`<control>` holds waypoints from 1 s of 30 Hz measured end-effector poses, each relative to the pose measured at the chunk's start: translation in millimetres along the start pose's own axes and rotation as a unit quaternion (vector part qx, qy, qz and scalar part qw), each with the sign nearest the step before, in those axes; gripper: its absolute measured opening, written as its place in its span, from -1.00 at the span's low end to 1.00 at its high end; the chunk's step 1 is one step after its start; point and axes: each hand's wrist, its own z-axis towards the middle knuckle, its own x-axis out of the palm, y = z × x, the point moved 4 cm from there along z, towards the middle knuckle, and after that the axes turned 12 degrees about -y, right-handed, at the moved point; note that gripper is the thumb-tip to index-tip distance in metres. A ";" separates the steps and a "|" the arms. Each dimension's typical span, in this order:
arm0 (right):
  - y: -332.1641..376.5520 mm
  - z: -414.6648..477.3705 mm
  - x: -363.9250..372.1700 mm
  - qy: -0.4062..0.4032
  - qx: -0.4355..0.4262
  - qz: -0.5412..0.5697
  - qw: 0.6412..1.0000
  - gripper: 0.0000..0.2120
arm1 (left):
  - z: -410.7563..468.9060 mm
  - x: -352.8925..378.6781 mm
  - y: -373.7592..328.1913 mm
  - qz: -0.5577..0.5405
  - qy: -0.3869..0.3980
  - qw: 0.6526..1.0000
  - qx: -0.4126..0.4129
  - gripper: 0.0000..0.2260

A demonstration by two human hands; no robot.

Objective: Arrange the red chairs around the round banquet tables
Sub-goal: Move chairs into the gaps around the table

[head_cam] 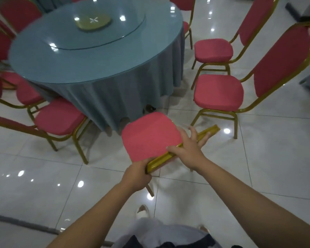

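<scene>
Glossy white tile floor [276, 158], a round table [97, 72] draped in blue, and you standing behind a red chair [150, 136].

Your chair sits at the table's near edge, its seat pointing toward the cloth and just short of it. You look straight down on its gold top rail [158, 162]. Your left hand [138, 174] is clenched round the rail's left end. Your right hand [188, 147] lies on the rail further along, fingers straight and spread, not wrapped round it. A glass turntable [100, 38] lies on the tabletop. Two more chairs [218, 92] stand to the right, angled to the table and apart from it; a left chair [59, 116] stands close to the cloth. Your white shoe [141, 211] shows below the rail.
</scene>
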 end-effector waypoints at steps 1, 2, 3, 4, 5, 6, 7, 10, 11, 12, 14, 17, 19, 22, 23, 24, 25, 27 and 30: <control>14.2 1.8 19.3 -0.005 -0.001 -0.005 1.000 -0.08 | 5.2 -12.9 17.8 0.002 -0.012 1.000 -0.013 -0.49; 29.8 4.2 39.2 -0.007 -0.002 -0.013 1.000 -0.08 | 10.5 -28.3 35.2 0.006 -0.028 0.999 -0.022 -0.52; 45.9 7.5 59.4 0.000 -0.003 -0.023 1.000 -0.08 | 15.6 -44.6 52.8 0.011 -0.047 0.998 -0.031 -0.55; 63.0 11.4 78.7 0.016 -0.003 -0.034 0.999 -0.10 | 20.7 -61.5 70.8 0.018 -0.069 0.997 -0.041 -0.57; 80.2 14.8 96.8 0.041 -0.001 -0.042 0.998 -0.12 | 25.2 -78.6 88.4 0.024 -0.085 0.995 -0.052 -0.60; 96.3 17.3 112.9 0.068 -0.003 -0.049 0.996 -0.14 | 29.2 -95.1 105.3 0.027 -0.095 0.993 -0.067 -0.63; 110.5 18.7 127.6 0.098 -0.014 -0.058 0.993 -0.16 | 32.8 -111.2 121.8 0.028 -0.105 0.991 -0.084 -0.66; 135.8 14.9 153.1 0.167 -0.083 -0.147 0.971 -0.09 | 41.3 -150.1 160.3 0.081 -0.109 0.985 -0.108 -0.81; 135.9 13.5 153.5 0.166 -0.110 -0.202 0.959 -0.06 | 42.5 -158.3 168.4 0.117 -0.098 0.984 -0.096 -0.85; 132.8 13.2 149.1 0.144 -0.138 -0.256 0.946 -0.05 | 41.4 -163.2 175.8 0.143 -0.089 0.982 -0.088 -0.86; 123.0 18.1 133.6 0.069 -0.181 -0.325 0.926 -0.09 | 32.2 -161.9 191.4 0.140 -0.084 0.983 -0.089 -0.82; 113.8 39.1 124.6 0.002 -0.219 -0.332 0.918 -0.37 | 18.4 -151.0 204.1 0.056 -0.124 0.985 -0.105 -0.62; 116.3 59.3 134.1 0.011 -0.220 -0.299 0.928 -0.57 | 22.7 -139.3 199.5 0.015 -0.131 0.985 -0.109 -0.46; 122.5 83.6 153.4 0.078 -0.197 -0.320 0.923 -0.68 | 39.3 -134.2 188.0 -0.005 -0.139 0.977 -0.161 -0.57; 122.0 89.3 158.1 0.088 -0.205 -0.325 0.919 -0.73 | 44.5 -135.2 187.6 0.006 -0.150 0.974 -0.170 -0.70; 120.2 94.8 160.9 0.087 -0.211 -0.324 0.918 -0.75 | 49.9 -137.2 187.9 0.016 -0.158 0.972 -0.171 -0.79; 118.0 100.5 162.0 0.078 -0.214 -0.319 0.920 -0.75 | 56.0 -139.0 189.0 0.018 -0.160 0.973 -0.167 -0.83; 119.3 114.2 164.9 0.056 -0.214 -0.310 0.925 -0.74 | 71.9 -146.6 190.8 0.014 -0.153 0.976 -0.151 -0.83; 137.5 138.9 173.9 0.049 -0.196 -0.317 0.927 -0.77 | 105.4 -167.2 196.5 0.018 -0.143 0.980 -0.138 -0.79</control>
